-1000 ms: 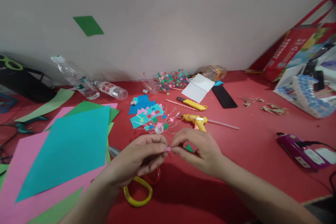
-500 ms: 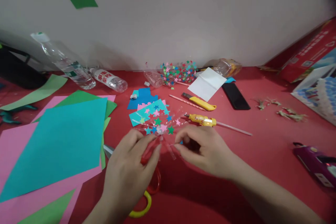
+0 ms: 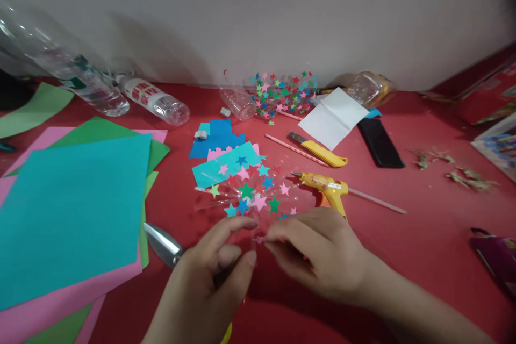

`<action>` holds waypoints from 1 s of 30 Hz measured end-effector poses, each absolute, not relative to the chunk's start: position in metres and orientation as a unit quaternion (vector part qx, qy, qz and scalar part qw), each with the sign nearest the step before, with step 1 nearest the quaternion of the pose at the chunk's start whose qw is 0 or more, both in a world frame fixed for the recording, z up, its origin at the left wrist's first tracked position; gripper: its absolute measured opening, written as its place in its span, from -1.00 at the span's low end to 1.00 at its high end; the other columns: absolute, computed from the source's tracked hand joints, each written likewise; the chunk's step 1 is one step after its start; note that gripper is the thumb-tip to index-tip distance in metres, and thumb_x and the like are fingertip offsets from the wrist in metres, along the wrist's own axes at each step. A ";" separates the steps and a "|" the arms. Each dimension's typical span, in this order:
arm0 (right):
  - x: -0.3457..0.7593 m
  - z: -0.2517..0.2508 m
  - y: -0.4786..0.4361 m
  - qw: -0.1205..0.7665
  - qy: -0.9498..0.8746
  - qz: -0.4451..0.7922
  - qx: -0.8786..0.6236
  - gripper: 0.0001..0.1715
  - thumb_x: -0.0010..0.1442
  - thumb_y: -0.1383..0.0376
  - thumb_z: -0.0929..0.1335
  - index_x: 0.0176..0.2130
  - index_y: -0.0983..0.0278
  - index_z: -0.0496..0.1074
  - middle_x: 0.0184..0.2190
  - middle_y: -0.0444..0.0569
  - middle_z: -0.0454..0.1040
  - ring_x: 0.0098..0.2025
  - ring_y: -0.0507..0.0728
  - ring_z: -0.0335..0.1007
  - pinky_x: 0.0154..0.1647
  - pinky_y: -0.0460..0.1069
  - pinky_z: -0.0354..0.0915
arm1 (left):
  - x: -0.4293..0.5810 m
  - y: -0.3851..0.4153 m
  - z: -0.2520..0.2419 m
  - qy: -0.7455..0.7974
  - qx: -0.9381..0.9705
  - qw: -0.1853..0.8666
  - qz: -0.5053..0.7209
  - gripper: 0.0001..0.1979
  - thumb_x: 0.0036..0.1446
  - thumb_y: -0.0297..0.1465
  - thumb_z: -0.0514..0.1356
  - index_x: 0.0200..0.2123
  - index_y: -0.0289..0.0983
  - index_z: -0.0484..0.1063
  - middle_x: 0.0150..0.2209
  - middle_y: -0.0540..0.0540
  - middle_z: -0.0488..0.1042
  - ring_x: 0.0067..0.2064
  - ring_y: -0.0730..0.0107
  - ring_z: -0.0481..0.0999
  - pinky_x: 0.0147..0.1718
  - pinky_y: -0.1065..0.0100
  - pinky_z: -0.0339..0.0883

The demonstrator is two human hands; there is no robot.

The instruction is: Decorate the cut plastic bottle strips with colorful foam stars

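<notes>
Pinches left hand (image 3: 213, 279) thumb and forefinger almost closed on a pink star (image 3: 260, 238), remaining fingers loosely curled; meets same star from the opposite side with right hand (image 3: 322, 258), fingertips likewise drawn together on it, neither hand nearer than the other; reads grip through blur, so judges contact rather than sees it; finds clear plastic piece (image 3: 250, 193) just beyond the fingertips, away from the body, one clear strip running lengthwise toward the pinch; notes glue gun (image 3: 326, 188) just beyond right hand, scissors blade (image 3: 163, 244) left of left hand, teal paper (image 3: 72, 209) farther left.
</notes>
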State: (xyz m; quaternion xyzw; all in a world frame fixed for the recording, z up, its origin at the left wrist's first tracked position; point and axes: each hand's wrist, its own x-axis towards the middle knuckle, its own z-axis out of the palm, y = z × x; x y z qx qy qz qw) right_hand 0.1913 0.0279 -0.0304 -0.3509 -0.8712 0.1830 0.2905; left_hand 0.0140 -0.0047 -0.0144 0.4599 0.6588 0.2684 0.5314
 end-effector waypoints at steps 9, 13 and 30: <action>0.191 -0.031 0.030 0.282 -0.884 0.177 -0.328 -0.83 0.27 0.41 0.25 -0.34 0.31 0.40 -0.57 -0.15 0.40 -0.56 -0.01 0.13 -0.52 -0.04 0.00 | 0.005 -0.014 -0.035 0.620 0.574 0.458 0.278 -0.73 0.13 -0.27 0.10 -0.12 -0.12 0.46 -0.69 0.15 0.13 -0.67 0.51 0.14 -0.67 0.52 0.14; 0.192 -0.032 0.029 0.282 -0.880 0.192 -0.331 -0.83 0.25 0.42 0.27 -0.36 0.32 0.41 -0.58 -0.15 0.36 -0.55 0.00 0.09 -0.52 -0.03 -0.01 | 0.005 -0.014 -0.036 0.600 0.603 0.445 0.281 -0.76 0.13 -0.29 0.11 -0.13 -0.12 0.46 -0.70 0.15 0.13 -0.68 0.52 0.16 -0.69 0.53 0.13; 0.191 -0.033 0.028 0.263 -0.889 0.186 -0.324 -0.80 0.24 0.44 0.25 -0.38 0.31 0.41 -0.60 -0.15 0.28 -0.55 0.02 0.04 -0.52 -0.01 -0.09 | 0.007 -0.014 -0.035 0.615 0.599 0.418 0.296 -0.79 0.15 -0.29 0.09 -0.18 -0.09 0.47 -0.68 0.13 0.29 -0.69 0.52 0.25 -0.67 0.54 0.21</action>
